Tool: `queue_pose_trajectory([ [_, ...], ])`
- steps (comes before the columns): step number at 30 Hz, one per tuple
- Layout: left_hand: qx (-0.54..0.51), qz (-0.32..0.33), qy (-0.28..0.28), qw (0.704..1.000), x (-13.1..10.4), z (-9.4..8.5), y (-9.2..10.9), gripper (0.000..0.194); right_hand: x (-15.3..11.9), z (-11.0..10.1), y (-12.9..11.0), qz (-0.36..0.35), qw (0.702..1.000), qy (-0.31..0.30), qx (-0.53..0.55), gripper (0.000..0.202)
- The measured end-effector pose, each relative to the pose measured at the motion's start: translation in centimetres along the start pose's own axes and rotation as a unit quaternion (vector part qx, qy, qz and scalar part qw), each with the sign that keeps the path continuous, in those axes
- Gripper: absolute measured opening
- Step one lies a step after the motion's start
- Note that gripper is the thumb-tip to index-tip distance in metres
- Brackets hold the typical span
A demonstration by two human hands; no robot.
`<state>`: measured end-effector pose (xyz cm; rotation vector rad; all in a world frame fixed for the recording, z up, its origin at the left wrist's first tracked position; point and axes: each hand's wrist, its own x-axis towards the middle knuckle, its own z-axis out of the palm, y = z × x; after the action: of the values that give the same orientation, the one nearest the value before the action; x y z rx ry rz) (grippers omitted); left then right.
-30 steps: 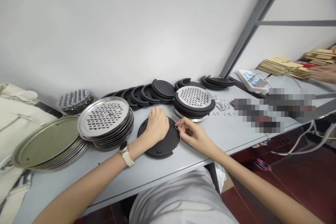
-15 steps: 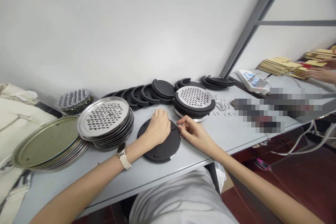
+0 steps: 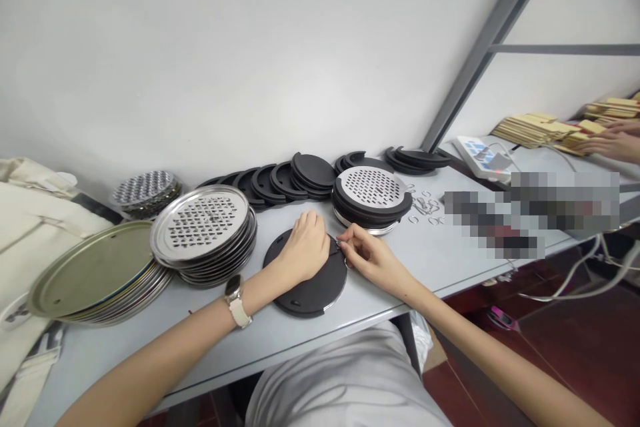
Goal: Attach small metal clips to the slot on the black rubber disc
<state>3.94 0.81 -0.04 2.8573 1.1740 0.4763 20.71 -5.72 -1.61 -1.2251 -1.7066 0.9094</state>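
Note:
A black round disc [image 3: 310, 293] with small slots lies flat on the table in front of me, a thin silver edge showing at its lower right. My left hand [image 3: 306, 247], with a watch on the wrist, rests on the disc with its fingers curled over the upper part; the fingertips are partly hidden. At the disc's right edge my right hand [image 3: 367, 255] pinches a small metal ring [image 3: 346, 263], which is mostly hidden by the fingers. Just beyond, black notched discs are stacked under a perforated silver grater plate [image 3: 373, 186].
Loose metal rings [image 3: 424, 205] lie right of that stack. Black notched discs [image 3: 265, 181] line the wall. To the left are stacked silver grater plates [image 3: 200, 223] and olive-topped round trays [image 3: 95, 267]. A co-worker's hands [image 3: 613, 141] touch yellowish flat pieces [image 3: 530, 130] at far right.
The view has shifted slightly. Both hands stay in nearly the same places on the black disc, with the right fingers still pinched at its edge.

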Motion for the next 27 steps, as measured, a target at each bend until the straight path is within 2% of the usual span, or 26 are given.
queue_pose_trajectory([
  [12,-0.012,0.009,0.001,1.0,-0.34,-0.51,0.39,0.015,0.04,-0.02,-0.21,-0.003,1.0,-0.019,0.01,0.017],
  [19,0.001,0.007,-0.003,1.0,-0.39,-0.66,0.41,0.015,-0.01,0.09,-0.11,0.01,0.999,-0.012,0.031,0.022],
  [27,0.019,0.016,0.0,1.0,-0.35,-0.48,0.3,0.017,-0.21,0.25,-0.42,0.003,1.0,0.001,-0.001,0.022],
])
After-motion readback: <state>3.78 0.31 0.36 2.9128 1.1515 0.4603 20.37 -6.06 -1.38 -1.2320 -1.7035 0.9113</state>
